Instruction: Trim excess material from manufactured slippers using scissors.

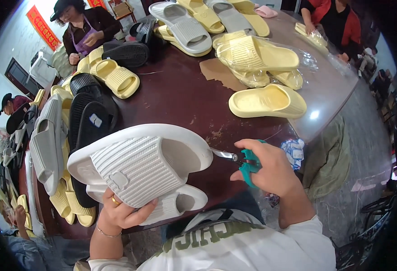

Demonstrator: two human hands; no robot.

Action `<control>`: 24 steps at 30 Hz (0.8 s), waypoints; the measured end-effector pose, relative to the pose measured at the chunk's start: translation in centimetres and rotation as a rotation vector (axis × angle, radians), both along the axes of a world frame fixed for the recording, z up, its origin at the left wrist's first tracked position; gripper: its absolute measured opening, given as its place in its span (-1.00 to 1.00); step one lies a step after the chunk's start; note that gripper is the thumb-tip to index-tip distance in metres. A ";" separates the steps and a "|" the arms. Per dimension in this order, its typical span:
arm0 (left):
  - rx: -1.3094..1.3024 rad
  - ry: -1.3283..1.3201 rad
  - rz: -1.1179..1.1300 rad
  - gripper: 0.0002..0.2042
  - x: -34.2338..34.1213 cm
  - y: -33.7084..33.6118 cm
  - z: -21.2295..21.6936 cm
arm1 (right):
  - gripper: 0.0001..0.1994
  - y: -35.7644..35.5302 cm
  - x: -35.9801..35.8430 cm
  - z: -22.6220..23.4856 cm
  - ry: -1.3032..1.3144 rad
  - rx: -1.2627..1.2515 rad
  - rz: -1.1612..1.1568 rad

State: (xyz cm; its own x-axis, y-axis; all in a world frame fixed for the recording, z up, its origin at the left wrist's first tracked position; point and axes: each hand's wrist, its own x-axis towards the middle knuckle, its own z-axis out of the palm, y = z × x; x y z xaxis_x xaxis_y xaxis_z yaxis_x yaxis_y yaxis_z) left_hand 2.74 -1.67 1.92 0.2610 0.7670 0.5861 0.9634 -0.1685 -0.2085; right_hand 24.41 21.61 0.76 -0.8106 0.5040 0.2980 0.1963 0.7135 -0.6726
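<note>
Left hand: The left hand (124, 211) of the person is closed around a pair of pale grey slippers (133, 167); its fingers lie at the lower edge of the upper slipper's strap, and one finger wears a gold-coloured ring.
Pair in the hand: The slippers are held above the near side of the dark red table (171, 101), in front of the person's body. The upper slipper is large in the view, with a ribbed strap and a small raised shape on it; the second one is below it and partly hidden.
Right hand: The right hand (274, 169) is closed on the green handles of the scissors (248, 174).
Blades: They point to the left, to the rounded end of the upper slipper. The tip is at its edge, but whether it touches, it is not possible to tell.
Left side of table: Black slippers (92, 122) lie close together with grey slippers (47, 144) and yellow ones.
Far side: A single yellow slipper (267, 101) lies nearer than the yellow slippers in clear plastic (255, 54), which are beside a piece of brown cardboard (216, 74).
Other people: A person in a purple apron (84, 36) is at the far left, and a person in red (350, 25) is at the far right.
</note>
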 end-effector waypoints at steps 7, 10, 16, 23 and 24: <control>-0.005 -0.002 0.014 -0.81 0.1 -0.4 0.1 | -0.38 -0.2 0.1 -0.5 -0.016 -0.007 0.022; 0.038 -0.085 0.005 -0.79 -0.9 -0.4 0.0 | -0.38 -0.3 -0.3 -0.4 0.029 -0.013 0.009; 0.203 -0.415 0.302 -0.64 0.0 1.0 0.3 | -0.27 -2.0 -0.7 -1.3 0.089 -0.269 0.129; 0.505 -0.851 0.222 -0.49 -0.8 4.4 -0.8 | -0.25 -3.8 -1.5 -2.4 0.034 -0.105 0.266; 0.489 -0.859 0.206 -0.47 -0.7 4.5 -1.0 | -0.26 -4.1 -1.7 -2.5 0.016 -0.078 0.266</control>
